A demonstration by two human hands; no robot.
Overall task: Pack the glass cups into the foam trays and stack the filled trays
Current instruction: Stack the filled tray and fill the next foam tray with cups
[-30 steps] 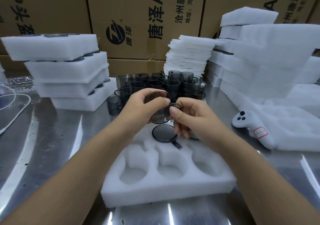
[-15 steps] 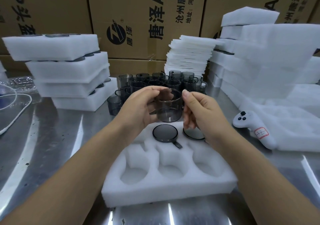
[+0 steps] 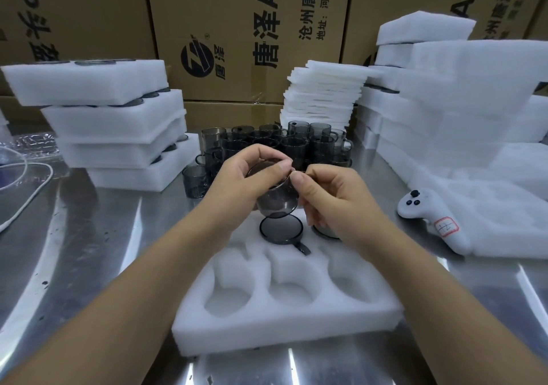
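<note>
A smoky grey glass cup [image 3: 277, 199] is held tilted above the far row of a white foam tray [image 3: 284, 322]. My left hand [image 3: 240, 177] grips its upper part. My right hand [image 3: 329, 198] pinches its rim from the right. One packed cup [image 3: 281, 230] sits in the tray's far middle pocket with its handle toward me. Another cup [image 3: 321, 232] lies mostly hidden under my right hand. The three near pockets hold nothing. A cluster of loose grey cups [image 3: 299, 144] stands behind the tray.
Filled foam trays [image 3: 115, 124] are stacked at the left. Thin foam sheets [image 3: 323, 94] pile up at the back centre, more foam [image 3: 462, 109] at the right. A white controller [image 3: 433, 218] lies at the right, a white cable [image 3: 26, 204] at the left. Cardboard boxes stand behind.
The cup was turned in both hands from upright to tilted, and lowered slightly toward the tray. My right thumb shifted onto its rim.
</note>
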